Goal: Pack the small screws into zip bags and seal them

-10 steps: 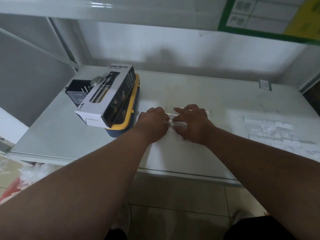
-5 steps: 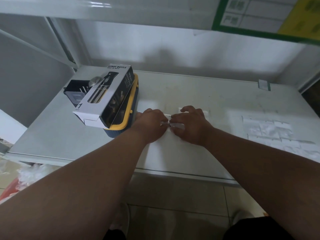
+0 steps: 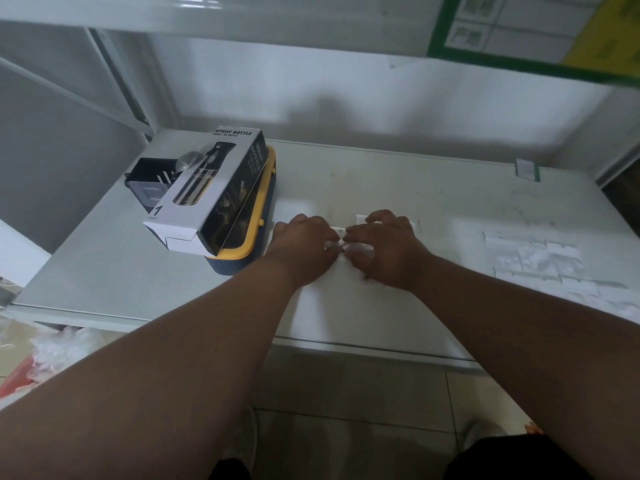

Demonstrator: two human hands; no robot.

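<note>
Both hands meet at bench centre: left hand and right hand each pinch a small clear zip bag between curled fingertips, held flat, probably so the strip presses closed. Screws not discernible. Finished bags lie at 3 o'clock, well apart; the spray bottle box, atop a yellow-rimmed case, sits at 10 o'clock, clear of the work.

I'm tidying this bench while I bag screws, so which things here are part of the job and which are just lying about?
Part of the job:
- zip bag, pinched by the left hand and the right hand
- bags laid out at right

Lying about:
- spray bottle box
- yellow-rimmed tray under it
- dark holder
- label at the back
</note>
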